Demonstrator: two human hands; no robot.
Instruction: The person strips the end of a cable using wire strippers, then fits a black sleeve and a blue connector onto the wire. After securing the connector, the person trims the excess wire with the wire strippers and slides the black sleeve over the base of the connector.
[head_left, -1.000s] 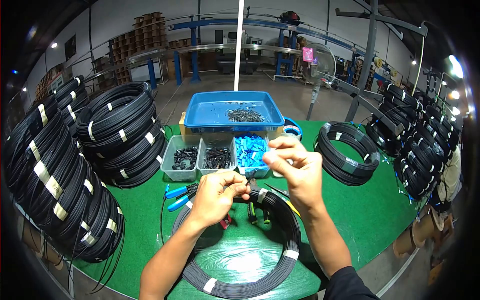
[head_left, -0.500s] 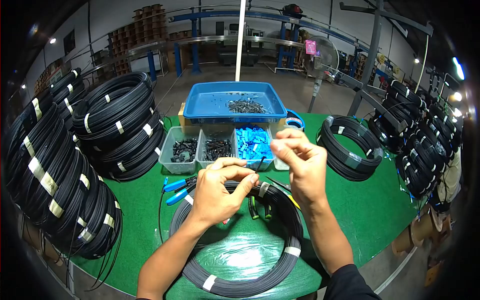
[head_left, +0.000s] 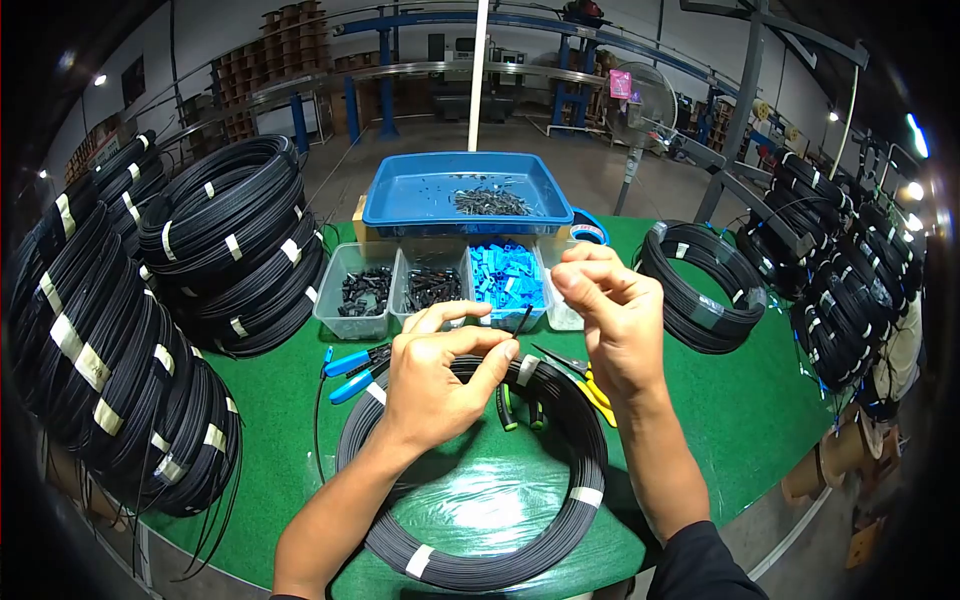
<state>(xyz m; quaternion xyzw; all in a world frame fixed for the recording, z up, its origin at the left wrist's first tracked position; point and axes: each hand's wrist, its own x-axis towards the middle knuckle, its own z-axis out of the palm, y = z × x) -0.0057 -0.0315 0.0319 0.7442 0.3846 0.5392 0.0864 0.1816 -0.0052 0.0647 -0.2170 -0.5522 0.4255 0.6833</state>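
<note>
In the middle of the head view, my left hand (head_left: 440,385) pinches a thin black cable (head_left: 524,318) between thumb and forefinger, its short end pointing up. Right of it and slightly higher, my right hand (head_left: 625,320) is closed with thumb against forefinger; whatever it may hold is too small to make out. Below both hands a black cable coil (head_left: 480,573), bound with white tape, lies flat on the table. Near the coil's far edge are yellow-handled pliers (head_left: 598,396), a blue-handled tool (head_left: 350,375) and a tool with black-and-green handles (head_left: 508,410), partly hidden.
Clear bins hold small black parts (head_left: 366,292) and blue connectors (head_left: 508,278). Behind them stands a blue tray (head_left: 395,200) with black scraps. Cable coils (head_left: 235,215) are stacked at left, another coil (head_left: 700,290) lies at right, all on the green tabletop (head_left: 720,420).
My right hand has shifted slightly right and away from the cable end, showing more of the yellow-handled pliers. My left hand keeps its pinch on the cable. The view has tilted slightly.
</note>
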